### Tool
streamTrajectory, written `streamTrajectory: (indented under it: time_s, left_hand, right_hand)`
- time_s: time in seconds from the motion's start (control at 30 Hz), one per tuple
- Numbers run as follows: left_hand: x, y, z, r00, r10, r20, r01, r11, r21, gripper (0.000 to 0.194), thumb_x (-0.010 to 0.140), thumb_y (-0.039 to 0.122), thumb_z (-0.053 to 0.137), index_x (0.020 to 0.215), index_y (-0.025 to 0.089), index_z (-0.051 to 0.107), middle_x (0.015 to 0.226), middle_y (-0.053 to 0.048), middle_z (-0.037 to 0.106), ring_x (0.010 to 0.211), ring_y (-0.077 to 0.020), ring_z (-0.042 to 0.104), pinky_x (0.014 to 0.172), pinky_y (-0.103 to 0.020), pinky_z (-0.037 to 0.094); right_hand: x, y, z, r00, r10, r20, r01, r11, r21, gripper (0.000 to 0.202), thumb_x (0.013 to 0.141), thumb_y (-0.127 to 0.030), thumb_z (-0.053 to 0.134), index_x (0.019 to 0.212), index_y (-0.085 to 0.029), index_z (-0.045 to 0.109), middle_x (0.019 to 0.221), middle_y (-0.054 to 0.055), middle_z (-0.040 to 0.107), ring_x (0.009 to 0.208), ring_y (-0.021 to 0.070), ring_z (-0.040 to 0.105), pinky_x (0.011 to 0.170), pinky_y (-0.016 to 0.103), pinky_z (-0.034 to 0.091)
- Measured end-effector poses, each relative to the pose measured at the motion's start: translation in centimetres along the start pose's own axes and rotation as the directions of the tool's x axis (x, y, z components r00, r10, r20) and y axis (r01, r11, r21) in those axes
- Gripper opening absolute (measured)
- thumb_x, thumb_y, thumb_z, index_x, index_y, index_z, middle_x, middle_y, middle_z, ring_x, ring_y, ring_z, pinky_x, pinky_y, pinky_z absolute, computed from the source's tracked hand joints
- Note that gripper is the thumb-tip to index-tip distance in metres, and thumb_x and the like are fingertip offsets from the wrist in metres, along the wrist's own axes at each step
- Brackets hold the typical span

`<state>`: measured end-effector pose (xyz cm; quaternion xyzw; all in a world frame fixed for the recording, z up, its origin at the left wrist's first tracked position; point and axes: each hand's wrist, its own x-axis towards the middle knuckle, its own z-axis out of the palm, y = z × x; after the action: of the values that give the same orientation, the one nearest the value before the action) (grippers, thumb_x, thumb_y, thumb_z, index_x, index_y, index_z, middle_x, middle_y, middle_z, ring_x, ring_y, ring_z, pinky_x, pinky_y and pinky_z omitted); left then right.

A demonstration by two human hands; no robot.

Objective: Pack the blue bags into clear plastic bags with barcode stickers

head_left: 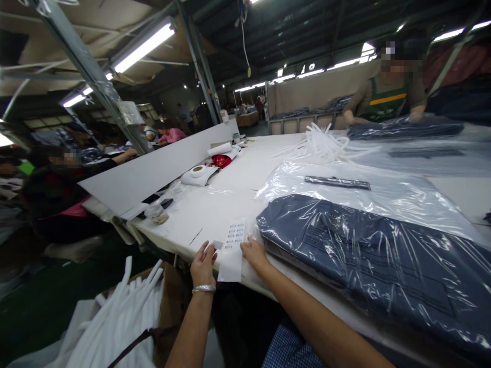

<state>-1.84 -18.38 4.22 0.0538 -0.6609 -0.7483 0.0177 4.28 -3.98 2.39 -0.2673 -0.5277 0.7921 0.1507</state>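
Observation:
A white sheet of barcode stickers [231, 263] is held over the near edge of the white table, several printed labels on its upper part and its lower part bare. My right hand [253, 254] pinches the sheet by its right edge. At the sheet's left side, my left hand [203, 263] has a small white sticker [218, 245] between thumb and fingertips. Close to my right hand lies a dark blue folded garment in a clear plastic bag [368, 250], its wrapping shiny and creased.
White foam tubes [324, 143] lie at the back of the table [230, 199]; more stand in a carton [169, 296] at lower left. A tape roll [197, 171] rests near the white partition [164, 166]. Across the table, a person in a green apron [387, 99] handles a bagged garment [406, 127].

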Motion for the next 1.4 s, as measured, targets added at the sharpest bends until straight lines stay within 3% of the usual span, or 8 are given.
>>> streamTrajectory:
  time_s: [0.17,0.3,0.57,0.7,0.77,0.97,1.2,1.4]
  left_hand:
    - [-4.1,2.3,2.2,0.995,0.069,0.077,-0.069,0.998,-0.007,0.043,0.076,0.031,0.074,0.117,0.019,0.064,0.105,-0.008,0.073,0.094,-0.0182,0.069,0.086,-0.03,0.056]
    - [-9.4,3.2,5.5,0.908,0.326,0.264,-0.378,0.908,0.179,0.041,0.079,0.036,0.072,0.117,0.022,0.065,0.1,-0.005,0.074,0.094,-0.0215,0.07,0.09,-0.034,0.055]
    - [-16.0,1.7,10.9,0.178,0.765,0.619,-0.975,0.222,0.006,0.037,0.084,0.014,0.066,0.12,0.023,0.064,0.11,-0.003,0.073,0.097,-0.0187,0.069,0.087,-0.031,0.056]
    - [-18.5,1.7,13.0,-0.021,0.714,0.7,-0.971,0.153,-0.185,0.046,0.085,0.006,0.061,0.129,0.021,0.057,0.116,-0.006,0.07,0.107,-0.019,0.066,0.098,-0.033,0.051]
    - [-19.7,2.1,14.0,0.021,0.666,0.745,-0.93,0.286,-0.23,0.044,0.087,0.007,0.057,0.129,0.023,0.057,0.119,-0.005,0.069,0.11,-0.0183,0.064,0.099,-0.032,0.051]
    - [-20.4,4.5,19.3,0.42,0.306,0.855,-0.538,0.842,-0.037,0.04,0.089,0.032,0.061,0.128,0.025,0.057,0.109,-0.004,0.071,0.1,-0.018,0.067,0.087,-0.03,0.056]
    - [-19.0,5.1,25.8,0.182,-0.055,0.982,-0.218,0.971,0.095,0.06,0.077,0.038,0.072,0.129,0.017,0.054,0.089,-0.003,0.072,0.083,-0.0159,0.067,0.079,-0.027,0.053]
    - [-18.4,4.2,29.1,0.156,-0.127,0.98,-0.177,0.972,0.154,0.065,0.072,0.037,0.075,0.13,0.016,0.053,0.082,-0.003,0.071,0.077,-0.0146,0.066,0.074,-0.026,0.052]
  right_hand:
    - [-6.3,-2.0,-3.5,0.913,-0.4,0.084,0.409,0.896,-0.174,0.037,0.074,-0.023,0.069,0.111,-0.024,0.07,0.124,0.007,0.065,0.121,0.0261,0.055,0.106,0.041,0.043]
    - [-10.1,-4.4,-6.1,0.942,-0.324,0.091,0.324,0.946,0.009,0.034,0.08,-0.037,0.068,0.109,-0.02,0.071,0.11,0.009,0.072,0.105,0.0255,0.065,0.1,0.041,0.047]
    - [-13.9,-8.2,-12.8,0.946,-0.317,-0.068,0.324,0.908,0.265,0.038,0.083,-0.046,0.068,0.109,-0.018,0.07,0.109,0.007,0.071,0.11,0.0239,0.061,0.102,0.04,0.043]
    - [-15.3,-9.1,-16.5,0.934,-0.298,-0.199,0.341,0.909,0.239,0.033,0.08,-0.045,0.072,0.101,-0.019,0.07,0.099,0.005,0.072,0.095,0.0208,0.065,0.093,0.036,0.048]
    - [-15.8,-9.7,-18.4,0.93,-0.277,-0.242,0.326,0.926,0.19,0.034,0.077,-0.047,0.074,0.095,-0.018,0.07,0.094,0.005,0.072,0.091,0.0204,0.066,0.088,0.034,0.05]
    - [-16.0,-12.9,-24.0,0.915,-0.265,-0.304,0.258,0.964,-0.065,0.039,0.073,-0.051,0.074,0.087,-0.015,0.068,0.079,0.004,0.069,0.072,0.0168,0.067,0.073,0.03,0.053]
    - [-14.4,-16.5,-28.0,0.932,-0.262,-0.249,0.185,0.938,-0.293,0.037,0.074,-0.045,0.073,0.091,-0.013,0.068,0.072,0.004,0.07,0.068,0.016,0.068,0.067,0.028,0.054]
    - [-11.5,-17.1,-30.5,0.948,-0.211,-0.239,0.122,0.932,-0.34,0.023,0.079,-0.035,0.067,0.09,-0.016,0.064,0.069,0.003,0.069,0.068,0.0168,0.068,0.06,0.025,0.054]
